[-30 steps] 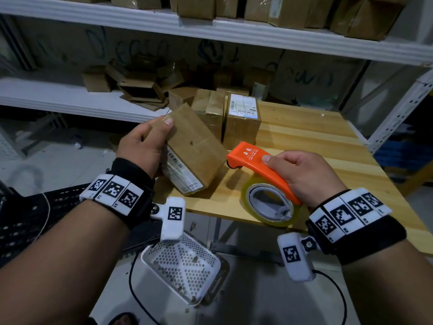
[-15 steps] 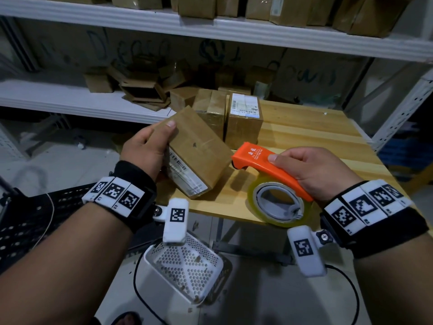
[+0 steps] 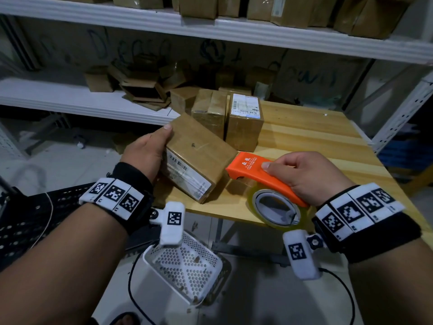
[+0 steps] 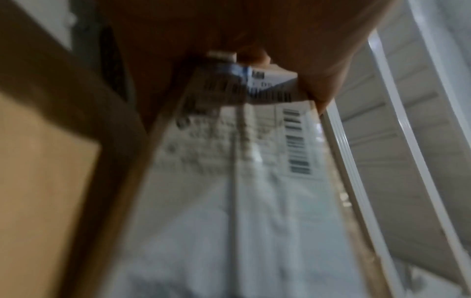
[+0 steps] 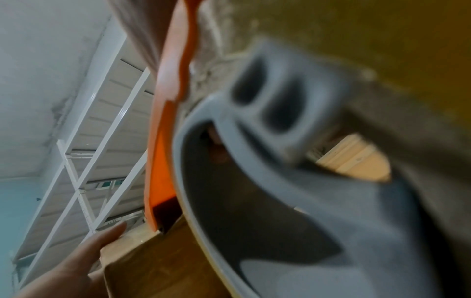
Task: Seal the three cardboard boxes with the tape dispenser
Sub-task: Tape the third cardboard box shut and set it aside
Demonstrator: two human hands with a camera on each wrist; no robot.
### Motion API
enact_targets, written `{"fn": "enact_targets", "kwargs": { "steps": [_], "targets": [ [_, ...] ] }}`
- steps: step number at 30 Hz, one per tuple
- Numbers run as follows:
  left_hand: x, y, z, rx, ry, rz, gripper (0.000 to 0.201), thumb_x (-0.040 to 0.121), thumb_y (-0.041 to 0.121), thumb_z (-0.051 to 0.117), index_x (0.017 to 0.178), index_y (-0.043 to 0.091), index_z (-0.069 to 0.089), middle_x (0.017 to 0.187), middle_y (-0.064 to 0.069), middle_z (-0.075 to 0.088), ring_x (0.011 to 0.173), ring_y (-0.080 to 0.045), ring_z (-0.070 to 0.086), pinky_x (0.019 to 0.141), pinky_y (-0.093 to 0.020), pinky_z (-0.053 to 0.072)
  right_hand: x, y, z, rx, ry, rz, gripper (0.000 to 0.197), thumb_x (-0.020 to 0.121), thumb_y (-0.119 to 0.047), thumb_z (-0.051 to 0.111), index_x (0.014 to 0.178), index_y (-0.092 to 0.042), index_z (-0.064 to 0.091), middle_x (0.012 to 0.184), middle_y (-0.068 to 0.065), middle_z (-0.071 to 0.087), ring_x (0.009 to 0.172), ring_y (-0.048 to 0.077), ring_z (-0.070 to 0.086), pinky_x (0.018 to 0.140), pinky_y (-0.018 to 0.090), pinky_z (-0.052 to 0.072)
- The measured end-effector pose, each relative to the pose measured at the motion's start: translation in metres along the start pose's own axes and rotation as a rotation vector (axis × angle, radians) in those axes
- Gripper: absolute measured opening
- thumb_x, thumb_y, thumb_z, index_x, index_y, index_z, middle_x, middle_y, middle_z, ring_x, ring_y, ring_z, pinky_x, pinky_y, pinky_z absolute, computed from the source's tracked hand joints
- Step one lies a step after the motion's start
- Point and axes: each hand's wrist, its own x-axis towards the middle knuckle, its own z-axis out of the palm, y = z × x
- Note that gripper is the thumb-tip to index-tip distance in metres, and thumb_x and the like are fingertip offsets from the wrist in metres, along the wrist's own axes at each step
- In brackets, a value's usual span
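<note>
My left hand grips a brown cardboard box, tilted on its corner at the near left edge of the wooden table. A white barcode label covers the box's near face. My right hand holds the orange tape dispenser by its handle, with its nose beside the box's right corner. The tape roll hangs below the handle. Two more boxes stand upright behind: a taped one and a labelled one. The right wrist view shows the dispenser blurred, close up.
White metal shelves behind and above the table carry several cardboard boxes. A pile of flattened boxes lies on the lower shelf. A white perforated basket stands on the floor under my hands. A black mesh surface lies at the left.
The right hand has brought the dispenser a little closer to the box's right corner. The left hand keeps its grip on the tilted box.
</note>
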Motion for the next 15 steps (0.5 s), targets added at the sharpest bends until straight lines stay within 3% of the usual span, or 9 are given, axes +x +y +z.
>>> {"fn": "enact_targets", "kwargs": {
  "steps": [2, 5, 8, 10, 12, 15],
  "targets": [
    [0.000, -0.002, -0.002, 0.104, 0.020, 0.034, 0.042, 0.081, 0.069, 0.064, 0.076, 0.029, 0.077, 0.077, 0.000, 0.076, 0.091, -0.027, 0.070, 0.092, -0.047, 0.054, 0.001, -0.002, -0.001, -0.011, -0.001, 0.013, 0.036, 0.086, -0.060, 0.072, 0.087, -0.024, 0.077, 0.076, -0.004, 0.078, 0.070, 0.015, 0.075, 0.068, 0.033, 0.057],
    [-0.004, 0.000, -0.003, 0.188, 0.053, 0.124, 0.046, 0.094, 0.060, 0.056, 0.083, 0.019, 0.074, 0.080, 0.001, 0.071, 0.084, -0.016, 0.065, 0.070, -0.029, 0.045, 0.001, -0.006, -0.001, -0.044, -0.014, 0.021, 0.037, 0.086, -0.061, 0.072, 0.087, -0.024, 0.077, 0.078, -0.004, 0.078, 0.072, 0.015, 0.075, 0.068, 0.032, 0.055],
    [-0.003, 0.000, -0.001, 0.278, 0.073, 0.137, 0.045, 0.097, 0.058, 0.052, 0.087, 0.020, 0.072, 0.082, 0.003, 0.068, 0.080, -0.012, 0.061, 0.063, -0.027, 0.039, 0.002, -0.009, 0.000, -0.054, -0.019, 0.036, 0.037, 0.086, -0.062, 0.071, 0.087, -0.025, 0.077, 0.079, -0.004, 0.078, 0.074, 0.015, 0.075, 0.069, 0.033, 0.055],
    [0.006, -0.007, -0.005, 0.381, 0.102, 0.132, 0.041, 0.097, 0.059, 0.052, 0.091, 0.024, 0.072, 0.085, 0.004, 0.069, 0.084, -0.015, 0.063, 0.071, -0.030, 0.047, 0.003, -0.011, 0.001, -0.061, -0.026, 0.046, 0.038, 0.087, -0.063, 0.070, 0.088, -0.026, 0.076, 0.079, -0.004, 0.078, 0.074, 0.016, 0.075, 0.069, 0.034, 0.056],
    [0.015, -0.011, -0.008, 0.508, 0.142, 0.195, 0.039, 0.096, 0.058, 0.053, 0.106, 0.026, 0.073, 0.100, 0.002, 0.072, 0.096, -0.022, 0.066, 0.089, -0.042, 0.054, 0.003, -0.012, 0.003, -0.066, -0.031, 0.045, 0.038, 0.087, -0.063, 0.070, 0.088, -0.025, 0.076, 0.081, -0.003, 0.078, 0.075, 0.017, 0.075, 0.073, 0.036, 0.058],
    [0.021, -0.010, -0.004, 0.882, 0.191, 0.586, 0.041, 0.101, 0.038, 0.050, 0.134, 0.017, 0.063, 0.139, -0.008, 0.060, 0.128, -0.028, 0.055, 0.112, -0.046, 0.041, 0.003, -0.013, 0.006, -0.057, -0.018, 0.042, 0.039, 0.087, -0.062, 0.071, 0.087, -0.024, 0.077, 0.080, -0.002, 0.078, 0.075, 0.018, 0.076, 0.076, 0.038, 0.061]
  ]
}}
